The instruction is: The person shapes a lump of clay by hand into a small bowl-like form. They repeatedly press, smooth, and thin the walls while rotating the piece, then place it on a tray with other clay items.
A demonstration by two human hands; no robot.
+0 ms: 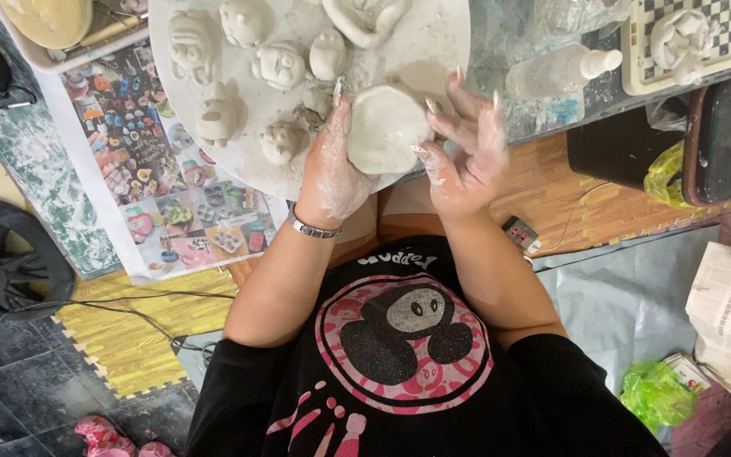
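Note:
A round lump of pale grey clay [385, 127] is held over the near edge of a round white board [433, 42]. My left hand [332, 169], smeared with clay and wearing a silver bracelet, cups its left side. My right hand [464, 148] presses its right side with spread, long-nailed fingers. Several small clay animal figures [279, 66] stand on the board behind the lump.
A colourful printed poster [162, 178] hangs at the left. A spray bottle [562, 72] lies right of the board, beside a checkered tray [725, 34] with a clay piece. A black fan [2, 258], yellow foam mats and green plastic bags [657, 393] sit on the floor.

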